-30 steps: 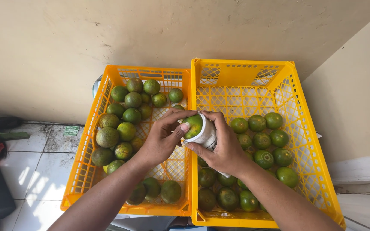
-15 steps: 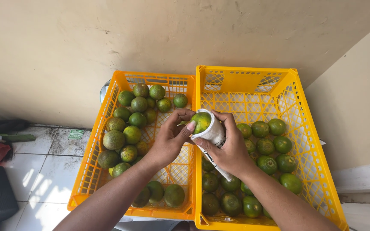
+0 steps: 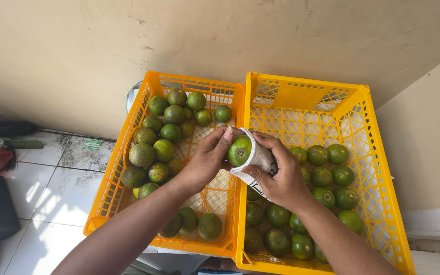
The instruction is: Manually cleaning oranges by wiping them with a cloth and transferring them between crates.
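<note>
The left hand (image 3: 207, 160) and right hand (image 3: 276, 175) both clasp a green, slightly mottled orange (image 3: 239, 150), half sleeved in a white wrap (image 3: 260, 159), perhaps paper. It sits above the seam between two yellow crates (image 3: 301, 84), loose fruit at 9 and 3 o'clock.

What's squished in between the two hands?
In the head view, a green citrus fruit sits between the left hand and the right hand, partly wrapped in a white cloth that the right hand holds.

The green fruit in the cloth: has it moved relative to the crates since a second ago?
No. The green fruit sits over the rims between the yellow crates, as before.
</note>
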